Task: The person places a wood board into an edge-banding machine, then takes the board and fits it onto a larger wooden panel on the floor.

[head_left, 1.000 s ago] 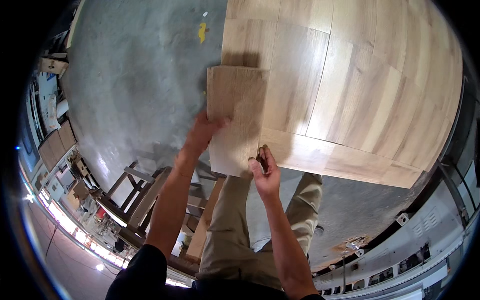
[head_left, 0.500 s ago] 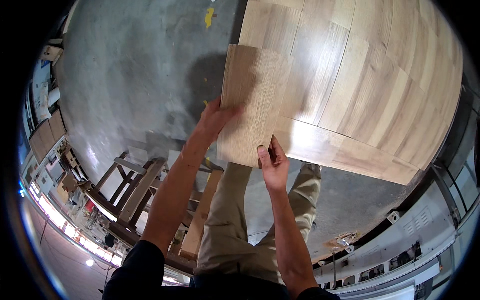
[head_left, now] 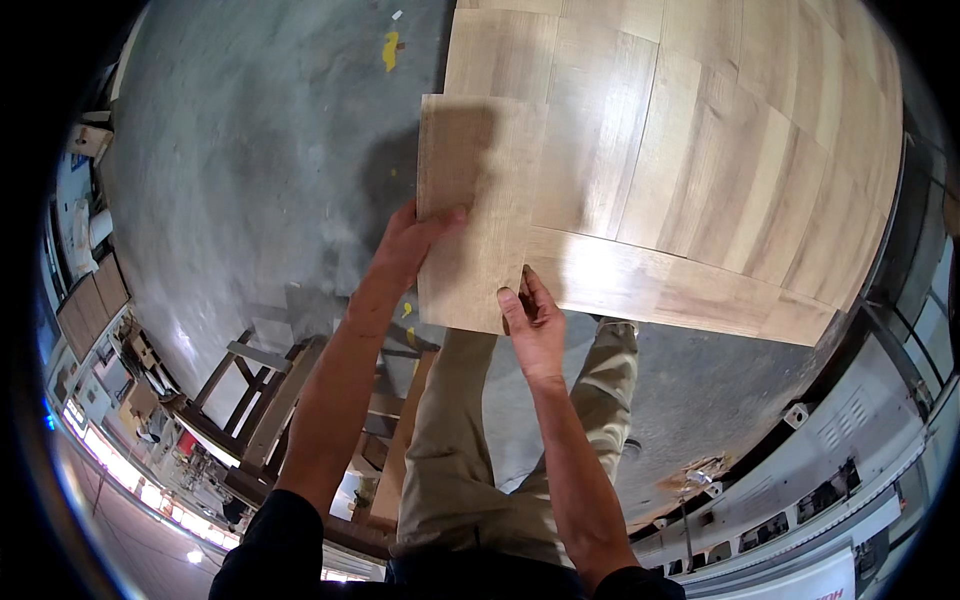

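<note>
Since half a second ago the view has shifted, so the plank-patterned surface [head_left: 720, 170] and the loose board [head_left: 480, 160] now sit further left in it; both hands keep much the same hold. The surface could get scuffed if the board were dragged across it, since the board overlaps its near-left part; whether the two touch there, I cannot tell. The board itself juts past the surface's left edge over the concrete floor [head_left: 250, 160], so a slack hold on that side might let it tip or drop. The left hand [head_left: 405, 245] grips the board's left edge, thumb on top, fingers hidden beneath; the right hand [head_left: 535, 325] pinches its right edge by the near corner, and those fingertips risk being nipped if the board came down flat. As for materials, the floor is smooth grey concrete with blotchy sheen. The surface is pale wood-look strips, streaked lengthwise, glossy under the light, with thin dark seams. The board is a flat, matt, straight-edged rectangle in a slightly duller tan with fine grain. Smallest is a ragged yellow patch [head_left: 390, 50] on the concrete.
</note>
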The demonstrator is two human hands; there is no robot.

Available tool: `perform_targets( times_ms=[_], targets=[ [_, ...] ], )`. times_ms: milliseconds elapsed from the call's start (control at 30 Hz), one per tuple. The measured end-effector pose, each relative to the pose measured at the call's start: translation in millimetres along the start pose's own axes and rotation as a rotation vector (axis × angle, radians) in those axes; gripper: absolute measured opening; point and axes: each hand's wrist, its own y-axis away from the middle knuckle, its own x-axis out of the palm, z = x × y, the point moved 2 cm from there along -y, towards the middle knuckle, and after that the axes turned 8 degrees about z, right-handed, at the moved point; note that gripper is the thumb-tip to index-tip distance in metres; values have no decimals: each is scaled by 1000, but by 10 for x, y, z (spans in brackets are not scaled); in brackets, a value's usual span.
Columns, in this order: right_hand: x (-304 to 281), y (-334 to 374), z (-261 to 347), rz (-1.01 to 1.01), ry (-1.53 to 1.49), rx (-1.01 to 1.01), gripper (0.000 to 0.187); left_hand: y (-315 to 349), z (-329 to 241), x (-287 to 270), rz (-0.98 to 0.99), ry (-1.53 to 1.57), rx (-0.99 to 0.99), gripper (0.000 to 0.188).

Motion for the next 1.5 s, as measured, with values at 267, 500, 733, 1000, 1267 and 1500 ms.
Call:
perform_targets(
  times_ms=[267,500,733,1000,1267,1500],
  targets=[
    [0,-7,-5,2,-16,-31,62,2,-15,-13,23,-34,-11,46],
    [11,-5,12,10,5,-41,63,27,-60,-8,27,-45,4,47],
    [1,-27,81,47,8,-111,65,-34,4,-43,48,-49,-3,52],
    [155,-390,805,23,182,-132,73,-113,-175,-91,91,-30,46,52],
    [309,-762,1101,109,222,-150,68,-219,-218,-107,110,-21,29,57],
    [254,-823,1010,112,255,-190,59,-210,-296,-65,93,-82,75,55]
  ],
)
